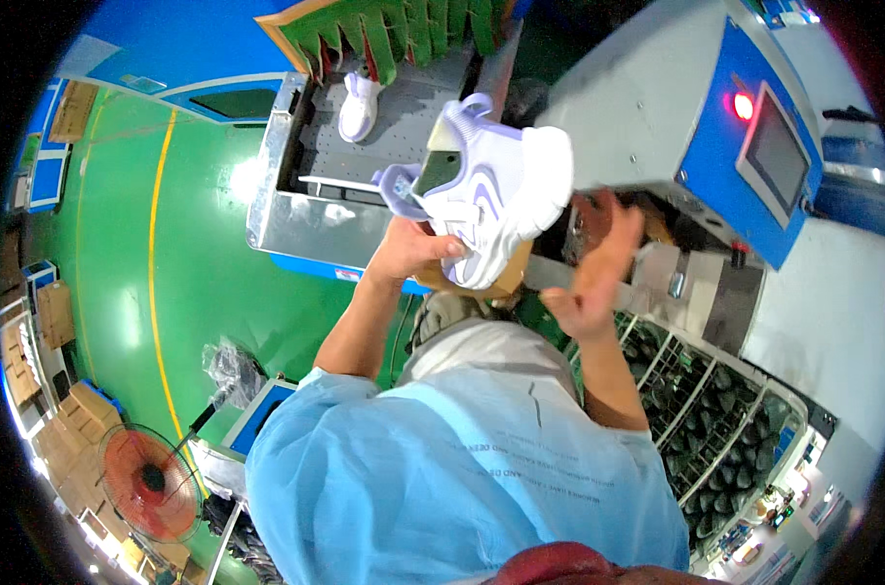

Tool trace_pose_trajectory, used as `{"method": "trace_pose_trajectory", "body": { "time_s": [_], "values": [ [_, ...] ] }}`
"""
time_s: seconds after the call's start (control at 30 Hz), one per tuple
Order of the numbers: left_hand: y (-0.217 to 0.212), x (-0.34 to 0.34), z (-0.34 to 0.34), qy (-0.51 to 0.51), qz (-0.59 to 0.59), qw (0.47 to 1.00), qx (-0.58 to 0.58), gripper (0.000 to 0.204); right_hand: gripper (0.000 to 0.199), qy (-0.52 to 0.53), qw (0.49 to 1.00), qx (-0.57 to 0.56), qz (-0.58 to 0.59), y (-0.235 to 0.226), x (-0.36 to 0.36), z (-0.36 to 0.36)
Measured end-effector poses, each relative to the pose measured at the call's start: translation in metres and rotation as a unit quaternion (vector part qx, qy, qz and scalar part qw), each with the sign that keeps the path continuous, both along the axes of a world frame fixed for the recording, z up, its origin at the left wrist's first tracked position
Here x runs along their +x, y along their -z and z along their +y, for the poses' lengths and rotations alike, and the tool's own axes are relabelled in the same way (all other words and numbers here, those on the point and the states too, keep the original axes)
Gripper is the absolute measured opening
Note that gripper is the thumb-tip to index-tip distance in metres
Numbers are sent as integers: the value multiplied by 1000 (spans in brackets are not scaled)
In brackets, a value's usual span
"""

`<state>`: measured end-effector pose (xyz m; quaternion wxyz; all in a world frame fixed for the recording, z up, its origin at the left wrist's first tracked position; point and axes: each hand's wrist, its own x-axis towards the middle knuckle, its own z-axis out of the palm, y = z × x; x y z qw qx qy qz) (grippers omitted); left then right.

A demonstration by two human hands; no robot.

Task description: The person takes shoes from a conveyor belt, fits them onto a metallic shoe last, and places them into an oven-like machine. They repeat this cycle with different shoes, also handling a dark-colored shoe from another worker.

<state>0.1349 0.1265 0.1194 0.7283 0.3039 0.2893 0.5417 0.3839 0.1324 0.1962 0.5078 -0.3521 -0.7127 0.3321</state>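
left hand point(413, 249) has its fingers wrapped round the white-and-lilac mesh sneaker point(481, 185), toe pointing right toward the open, empty right hand point(598, 263)

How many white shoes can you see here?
2. One white and lilac shoe is held up in the left hand, near the open right hand. A second white shoe stands on the grey machine tray behind. Others may be hidden.

Light blue short-sleeved smock, bare forearms, no gloves.
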Motion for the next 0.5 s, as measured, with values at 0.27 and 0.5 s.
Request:
{"method": "trace_pose_trajectory", "body": {
  "time_s": [0.27, 0.5],
  "values": [
    [-22, 74, -68, 62, -5, 998, 17, 75, 139, -139, 943, -249, 172, 0, 20, -52],
    [-44, 168, -83, -145, 199, 969, 35, 99, 124, -25, 979, -95, 180, 9, 66, -77]
  ]
}}
